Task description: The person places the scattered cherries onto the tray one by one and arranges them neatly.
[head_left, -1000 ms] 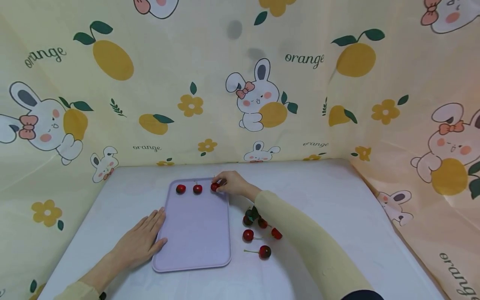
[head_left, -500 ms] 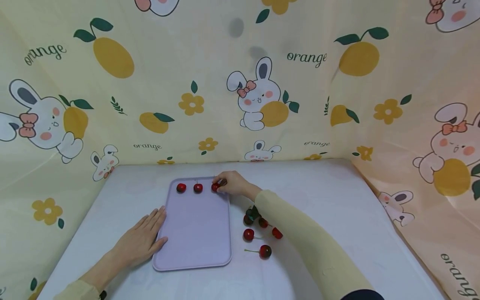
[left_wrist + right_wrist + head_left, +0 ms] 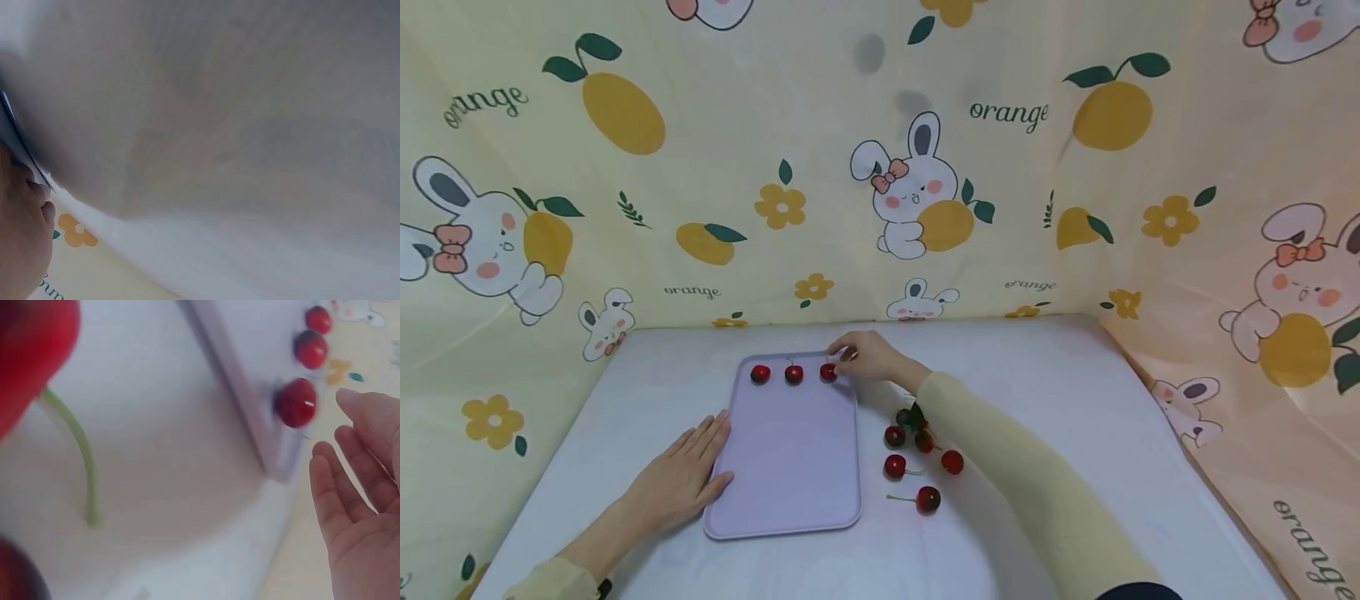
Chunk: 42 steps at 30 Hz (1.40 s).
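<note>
A lilac tray [image 3: 790, 450] lies on the white table, with a row of three cherries along its far end: a left cherry [image 3: 760, 374], a middle cherry [image 3: 793, 374] and a right cherry [image 3: 828, 372]. My right hand [image 3: 872, 358] is just beside the right cherry at the far right corner. In the right wrist view its fingers [image 3: 331, 494] are spread apart from that cherry [image 3: 296, 403] and hold nothing. My left hand [image 3: 681, 475] rests with straight fingers along the tray's left edge; the left wrist view shows only part of that hand [image 3: 25, 225].
Right of the tray lie several loose cherries, among them a stemmed cherry [image 3: 928, 500] nearest me and another cherry [image 3: 952, 462] beside my right sleeve [image 3: 1015, 458]. Dark green leaves [image 3: 917, 417] sit at the pile's far end. A printed cloth [image 3: 820, 167] hangs behind the table.
My right hand has let go of the right cherry and lifted slightly away to the right. That cherry stays in the row. The left hand has not moved.
</note>
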Each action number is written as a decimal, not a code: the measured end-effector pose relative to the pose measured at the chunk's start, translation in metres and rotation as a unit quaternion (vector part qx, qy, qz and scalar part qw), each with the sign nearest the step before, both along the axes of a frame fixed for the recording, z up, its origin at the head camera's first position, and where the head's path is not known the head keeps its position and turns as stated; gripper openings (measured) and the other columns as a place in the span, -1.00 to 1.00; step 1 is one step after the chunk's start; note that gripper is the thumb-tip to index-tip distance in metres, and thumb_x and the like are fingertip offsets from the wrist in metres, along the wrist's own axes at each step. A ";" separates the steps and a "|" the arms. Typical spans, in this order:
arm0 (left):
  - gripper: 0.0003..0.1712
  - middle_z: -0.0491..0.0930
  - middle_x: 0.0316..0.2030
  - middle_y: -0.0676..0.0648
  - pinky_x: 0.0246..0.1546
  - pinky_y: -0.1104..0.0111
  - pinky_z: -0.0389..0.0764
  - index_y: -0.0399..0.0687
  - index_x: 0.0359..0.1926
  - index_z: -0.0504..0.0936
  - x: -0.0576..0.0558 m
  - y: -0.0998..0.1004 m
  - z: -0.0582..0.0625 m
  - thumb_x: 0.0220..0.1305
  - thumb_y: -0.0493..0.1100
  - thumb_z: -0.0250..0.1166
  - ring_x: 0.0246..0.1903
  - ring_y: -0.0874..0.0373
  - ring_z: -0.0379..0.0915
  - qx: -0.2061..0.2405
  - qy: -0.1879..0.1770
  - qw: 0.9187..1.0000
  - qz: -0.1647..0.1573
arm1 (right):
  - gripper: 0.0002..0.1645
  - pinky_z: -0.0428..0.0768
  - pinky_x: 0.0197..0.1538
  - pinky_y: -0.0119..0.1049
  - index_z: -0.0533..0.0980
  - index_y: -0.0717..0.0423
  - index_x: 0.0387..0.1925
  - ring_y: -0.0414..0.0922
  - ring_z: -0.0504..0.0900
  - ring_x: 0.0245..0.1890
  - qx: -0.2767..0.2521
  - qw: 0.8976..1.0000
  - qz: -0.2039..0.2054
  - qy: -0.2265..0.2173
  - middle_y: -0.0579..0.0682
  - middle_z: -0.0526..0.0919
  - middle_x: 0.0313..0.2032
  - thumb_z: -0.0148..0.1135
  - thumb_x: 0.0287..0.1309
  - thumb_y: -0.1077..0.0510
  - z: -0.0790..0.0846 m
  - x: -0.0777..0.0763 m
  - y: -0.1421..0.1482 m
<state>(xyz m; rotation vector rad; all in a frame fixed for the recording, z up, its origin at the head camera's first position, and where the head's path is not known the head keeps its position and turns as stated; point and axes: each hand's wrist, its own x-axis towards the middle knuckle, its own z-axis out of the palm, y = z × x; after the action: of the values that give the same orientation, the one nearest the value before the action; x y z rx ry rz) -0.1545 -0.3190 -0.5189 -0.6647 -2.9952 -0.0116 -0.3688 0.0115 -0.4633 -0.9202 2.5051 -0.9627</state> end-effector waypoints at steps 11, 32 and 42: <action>-0.10 0.16 0.56 -0.34 0.48 -0.09 0.27 -0.43 0.53 0.22 -0.001 0.000 0.000 0.52 0.21 0.12 0.53 -0.28 0.12 -0.005 -0.001 1.000 -0.002 | -0.63 0.69 0.14 -0.22 0.65 0.07 0.17 -0.08 0.70 0.04 -0.040 0.998 -0.024 0.029 0.06 0.69 0.08 0.37 0.37 0.16 0.039 0.008 0.054; -0.10 0.17 0.55 -0.35 0.46 -0.11 0.28 -0.45 0.51 0.23 0.001 0.002 0.003 0.51 0.20 0.13 0.52 -0.30 0.13 -0.008 0.001 1.000 -0.006 | -0.65 0.70 0.14 -0.10 0.65 0.20 0.13 -0.05 0.69 0.01 -0.021 0.998 -0.055 0.018 0.14 0.71 0.10 0.35 0.34 0.28 0.003 0.050 0.159; -0.11 0.18 0.54 -0.37 0.47 -0.10 0.28 -0.47 0.51 0.23 0.001 0.002 0.004 0.51 0.17 0.14 0.51 -0.30 0.14 -0.004 0.003 1.000 -0.008 | -0.64 0.71 0.09 -0.19 0.67 0.13 0.10 -0.04 0.70 0.02 -0.035 0.998 -0.041 -0.010 -0.01 0.75 0.01 0.36 0.28 0.33 -0.024 0.060 0.169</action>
<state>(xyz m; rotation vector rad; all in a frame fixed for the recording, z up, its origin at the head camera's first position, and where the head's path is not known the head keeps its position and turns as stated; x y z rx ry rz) -0.1535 -0.3171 -0.5150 -0.6871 -2.9849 0.0010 -0.3086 0.1809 -0.4874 -0.8296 2.5252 -1.0864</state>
